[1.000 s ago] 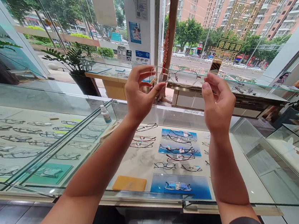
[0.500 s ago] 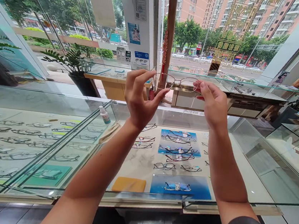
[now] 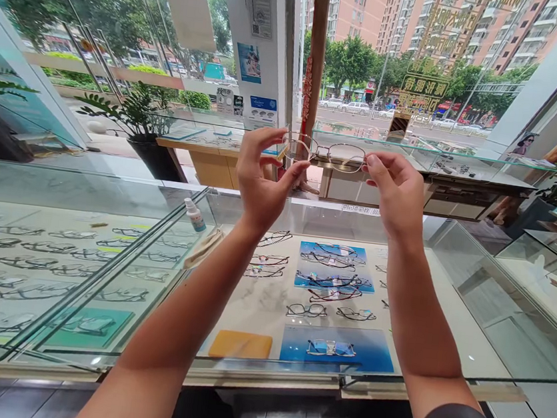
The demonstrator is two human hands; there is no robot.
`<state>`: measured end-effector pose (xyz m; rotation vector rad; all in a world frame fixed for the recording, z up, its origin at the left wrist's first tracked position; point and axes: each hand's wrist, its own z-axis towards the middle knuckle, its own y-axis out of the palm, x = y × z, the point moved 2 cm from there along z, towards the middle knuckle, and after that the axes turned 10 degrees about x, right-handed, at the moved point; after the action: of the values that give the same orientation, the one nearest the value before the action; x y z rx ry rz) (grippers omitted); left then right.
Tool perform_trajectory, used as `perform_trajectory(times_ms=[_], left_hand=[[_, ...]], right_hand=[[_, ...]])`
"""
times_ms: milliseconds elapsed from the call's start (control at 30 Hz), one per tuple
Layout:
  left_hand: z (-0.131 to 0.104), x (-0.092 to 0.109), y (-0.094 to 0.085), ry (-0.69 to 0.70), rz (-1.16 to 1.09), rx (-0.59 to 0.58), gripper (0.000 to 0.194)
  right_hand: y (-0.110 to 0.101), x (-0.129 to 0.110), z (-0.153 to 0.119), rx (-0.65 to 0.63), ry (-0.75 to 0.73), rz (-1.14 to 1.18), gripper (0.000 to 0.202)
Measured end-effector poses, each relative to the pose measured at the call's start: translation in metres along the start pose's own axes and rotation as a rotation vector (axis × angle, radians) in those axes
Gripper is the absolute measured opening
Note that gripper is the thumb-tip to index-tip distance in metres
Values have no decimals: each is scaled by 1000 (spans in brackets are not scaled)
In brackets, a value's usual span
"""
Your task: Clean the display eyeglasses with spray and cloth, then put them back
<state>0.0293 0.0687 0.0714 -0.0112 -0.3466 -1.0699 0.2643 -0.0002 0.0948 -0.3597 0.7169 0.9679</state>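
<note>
A pair of thin metal-framed eyeglasses (image 3: 346, 158) is held up in front of me, above the glass counter, lenses facing across the room. My right hand (image 3: 397, 189) pinches its right end between thumb and fingers. My left hand (image 3: 266, 177) curls around the left lens, fingers at the outer edge and thumb by the lower rim. Below, inside the glass display case (image 3: 248, 299), several eyeglasses (image 3: 329, 280) lie in rows, some on a blue display card (image 3: 307, 249). Nearer me, another pair of eyeglasses (image 3: 332, 348) rests on a second blue card (image 3: 373, 350).
A small spray bottle (image 3: 194, 215) and a beige cloth (image 3: 203, 249) are left of my forearm. A yellow-orange flat item (image 3: 240, 345) lies near the case's front. Another glass case (image 3: 16, 259) with eyeglasses adjoins on the left. A wooden post (image 3: 316, 59) stands beyond.
The eyeglasses have shifted slightly left and turned a little. My left thumb and fingers have moved a little around the left lens; my right hand keeps its pinch.
</note>
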Motion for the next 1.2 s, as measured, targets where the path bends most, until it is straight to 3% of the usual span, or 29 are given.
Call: perform_trajectory(times_ms=[333,633,933,1200], left_hand=[[-8,-39,16,-206,-395,-70,60],[-13,-46,21,-264,-424,-103,60],[-12,-33,15,-210,-344,-73,59],[-6,10,-5,35,-51,38,57]], right_hand=[[0,-5,-6,44,-52,31,33],[1,-12,-10,74,-72,-1,26],[-1,-9,-7,35,-19,52,31],[6,17,4,-89,338,276,31]])
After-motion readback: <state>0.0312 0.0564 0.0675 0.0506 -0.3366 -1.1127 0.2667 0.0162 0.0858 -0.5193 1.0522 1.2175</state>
